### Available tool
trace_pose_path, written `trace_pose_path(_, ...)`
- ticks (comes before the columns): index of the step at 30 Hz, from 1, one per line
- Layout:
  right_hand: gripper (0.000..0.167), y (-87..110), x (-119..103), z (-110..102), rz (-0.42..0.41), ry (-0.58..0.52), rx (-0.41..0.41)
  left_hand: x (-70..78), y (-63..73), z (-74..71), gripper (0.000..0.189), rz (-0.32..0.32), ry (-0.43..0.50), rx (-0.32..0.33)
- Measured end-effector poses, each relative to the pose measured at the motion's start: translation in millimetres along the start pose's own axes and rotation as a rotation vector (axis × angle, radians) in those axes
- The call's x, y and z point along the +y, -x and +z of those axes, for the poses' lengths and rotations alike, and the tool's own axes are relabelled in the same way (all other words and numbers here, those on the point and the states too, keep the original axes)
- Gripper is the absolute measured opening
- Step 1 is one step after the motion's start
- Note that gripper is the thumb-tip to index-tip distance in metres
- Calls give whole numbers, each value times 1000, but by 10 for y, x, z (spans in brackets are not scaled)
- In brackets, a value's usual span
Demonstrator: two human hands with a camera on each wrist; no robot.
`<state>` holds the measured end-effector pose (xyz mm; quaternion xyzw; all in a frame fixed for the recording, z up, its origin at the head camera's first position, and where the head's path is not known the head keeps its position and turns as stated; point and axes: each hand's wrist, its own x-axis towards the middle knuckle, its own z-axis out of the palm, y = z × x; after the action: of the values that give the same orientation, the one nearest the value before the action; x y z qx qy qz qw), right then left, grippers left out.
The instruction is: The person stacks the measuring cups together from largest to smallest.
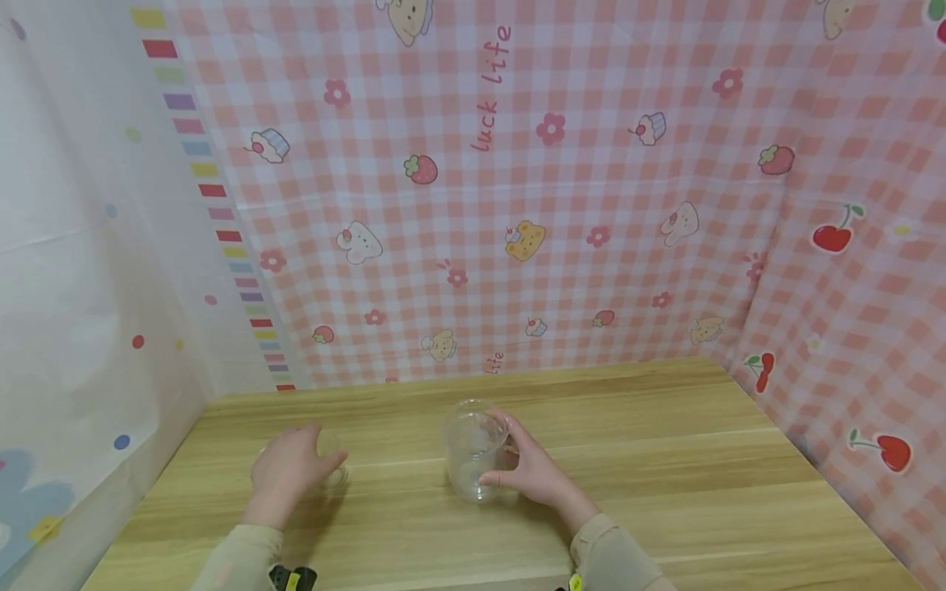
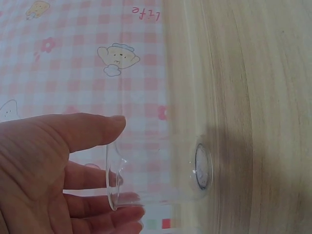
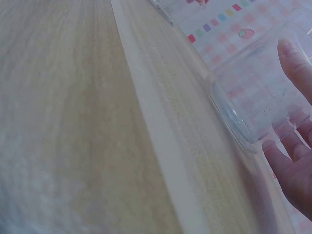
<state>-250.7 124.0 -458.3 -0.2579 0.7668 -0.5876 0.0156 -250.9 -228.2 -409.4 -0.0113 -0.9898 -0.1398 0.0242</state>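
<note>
On the left of the table, my left hand [image 1: 291,464] is at the rim of a small clear glass [image 1: 336,472]. The left wrist view shows this glass [image 2: 161,173] with a flared rim and thick round base, thumb on one side, fingers on the other. Near the table's middle stands a larger clear cup [image 1: 466,455], upright and see-through. My right hand [image 1: 532,472] holds it from the right, with the thumb in front and fingers behind. In the right wrist view, fingers show through the wall of the cup [image 3: 253,92]. Both vessels look empty.
The wooden table [image 1: 665,492] meets a pink checked cloth [image 1: 480,271] at the back. Cherry-printed cloth [image 1: 850,328] hangs on the right, and a white dotted cloth [image 1: 96,287] on the left.
</note>
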Motion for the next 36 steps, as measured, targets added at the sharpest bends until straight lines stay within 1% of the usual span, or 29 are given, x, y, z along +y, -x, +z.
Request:
trace_pose_path(6,85,-6,7,-1,-1,3,3,-11,-19,17,65,11,12,18)
trace_pose_path(17,85,-8,3,-3,-2,11,5,9,-21,56,53,52,22,61)
trace_pose_path(20,86,-23,90,7,-8,21,11,26,-13,54,52,55,29,65)
trace_pose_path(23,87,-27,105,8,-6,25,12,44,-7,48,51,66,31,74)
trace_pose_path(27,88,-47,180,4,-7,27,5,56,-1,50,50,82,28,86)
trace_pose_path(31,91,-67,327,4,-19,24,2,58,0,68,50,95,29,94)
trace_pose_path(36,93,-73,370,4,-26,23,4,84,9,76,51,99,40,92)
